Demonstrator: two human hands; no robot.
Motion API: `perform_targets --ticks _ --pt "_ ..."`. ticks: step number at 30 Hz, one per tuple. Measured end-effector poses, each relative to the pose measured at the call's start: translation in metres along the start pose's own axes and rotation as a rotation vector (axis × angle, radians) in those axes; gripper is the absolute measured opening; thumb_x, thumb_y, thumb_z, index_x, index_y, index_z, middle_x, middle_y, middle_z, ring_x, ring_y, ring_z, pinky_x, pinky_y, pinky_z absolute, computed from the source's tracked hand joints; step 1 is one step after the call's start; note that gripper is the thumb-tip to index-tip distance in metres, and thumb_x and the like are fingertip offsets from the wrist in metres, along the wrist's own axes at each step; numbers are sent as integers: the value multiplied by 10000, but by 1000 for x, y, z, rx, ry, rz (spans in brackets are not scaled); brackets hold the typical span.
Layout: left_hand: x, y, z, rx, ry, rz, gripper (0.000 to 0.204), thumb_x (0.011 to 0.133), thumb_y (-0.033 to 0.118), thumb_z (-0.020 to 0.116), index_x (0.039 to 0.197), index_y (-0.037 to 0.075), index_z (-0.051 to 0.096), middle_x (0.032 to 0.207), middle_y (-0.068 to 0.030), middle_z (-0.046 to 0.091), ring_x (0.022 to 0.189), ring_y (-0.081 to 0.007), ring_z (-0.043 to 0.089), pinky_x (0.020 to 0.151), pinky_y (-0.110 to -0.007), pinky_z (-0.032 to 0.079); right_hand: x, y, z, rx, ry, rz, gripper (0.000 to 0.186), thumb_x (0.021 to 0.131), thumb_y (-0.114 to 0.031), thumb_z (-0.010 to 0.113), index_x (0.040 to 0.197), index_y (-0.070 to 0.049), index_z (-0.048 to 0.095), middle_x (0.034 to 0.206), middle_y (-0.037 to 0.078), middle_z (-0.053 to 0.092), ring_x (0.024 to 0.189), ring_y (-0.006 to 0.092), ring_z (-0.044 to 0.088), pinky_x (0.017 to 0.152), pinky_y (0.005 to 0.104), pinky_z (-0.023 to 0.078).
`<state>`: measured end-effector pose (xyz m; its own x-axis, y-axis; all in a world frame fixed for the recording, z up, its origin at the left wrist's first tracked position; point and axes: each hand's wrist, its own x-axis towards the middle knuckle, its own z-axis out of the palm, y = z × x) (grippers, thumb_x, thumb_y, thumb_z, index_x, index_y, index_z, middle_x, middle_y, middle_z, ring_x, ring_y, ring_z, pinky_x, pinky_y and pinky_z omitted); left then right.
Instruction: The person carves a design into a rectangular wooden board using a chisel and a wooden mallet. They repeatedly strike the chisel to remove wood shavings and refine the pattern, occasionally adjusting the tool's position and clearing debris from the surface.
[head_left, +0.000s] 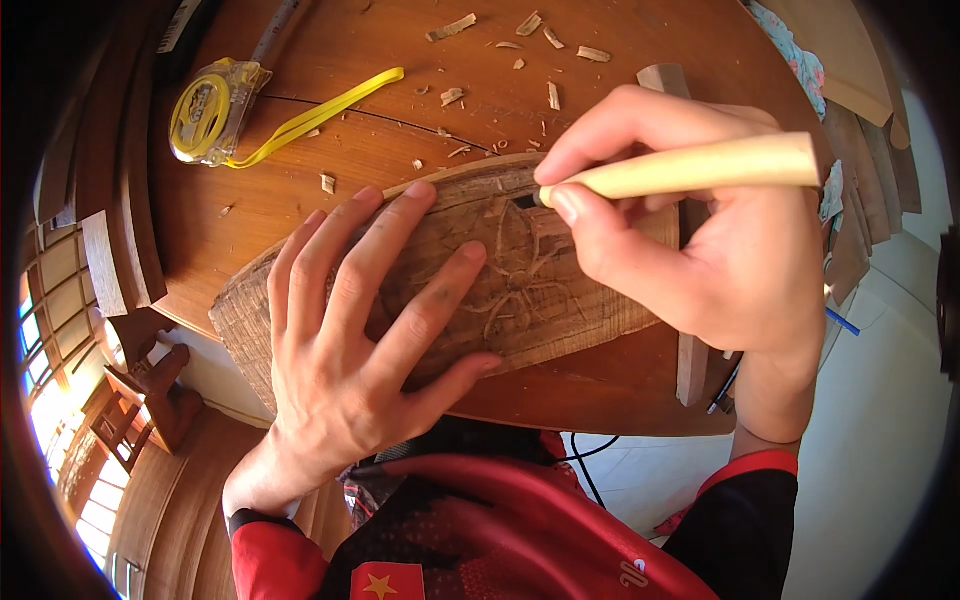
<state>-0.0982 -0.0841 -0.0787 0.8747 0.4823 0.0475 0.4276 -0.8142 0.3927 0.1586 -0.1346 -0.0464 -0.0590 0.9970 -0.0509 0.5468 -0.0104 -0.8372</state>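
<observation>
The left hand point(350, 340) lies flat on the carved wooden slab point(470, 275) at the near edge of the desk point(330, 150), fingers point(440, 300) spread wide and pressing it down, the wrist coming up from below. The slab is rough, pale brown, with a spider cut into its face just beside those fingertips. The right hand point(700, 240) arches over the slab's far right end, thumb and forefinger pinched around a carving tool point(700, 168) with a pale wooden handle, its tip at a small dark notch. Farther back lie wood chips point(530, 45) and, toward the far left corner, a yellow tape measure point(210, 108).
</observation>
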Motion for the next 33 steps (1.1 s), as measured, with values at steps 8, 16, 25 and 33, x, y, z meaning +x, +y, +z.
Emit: perform_targets --ticks 8,16,25,33 --pt "1 1 -2 -8 17 -5 708 658 382 873 1305 151 704 1512 -165 526 1353 -405 507 1118 -534 402 -14 27 1 444 192 108 109 950 -13 651 1020 67 675 848 83 676 668 69 631 617 240 584" --pt "-1 2 1 -13 44 -14 715 632 342 881 1298 148 707 1508 -160 534 1351 -401 511 1114 -530 403 -24 25 12 350 140 94 127 939 7 637 1034 73 688 829 84 677 713 66 638 554 200 542" --pt "-2 2 1 -22 47 -14 712 635 331 881 1301 148 708 1507 -160 536 1353 -400 511 1117 -530 400 -28 26 10 325 143 88 108 926 27 650 1022 64 685 897 107 695 635 59 606 547 190 501" --pt "-3 3 0 -21 46 -23 698 653 325 878 1305 150 702 1520 -147 524 1368 -388 500 1126 -527 389 -32 20 13 248 176 86 105 893 54 655 991 47 692 899 92 697 791 86 624 714 226 494"
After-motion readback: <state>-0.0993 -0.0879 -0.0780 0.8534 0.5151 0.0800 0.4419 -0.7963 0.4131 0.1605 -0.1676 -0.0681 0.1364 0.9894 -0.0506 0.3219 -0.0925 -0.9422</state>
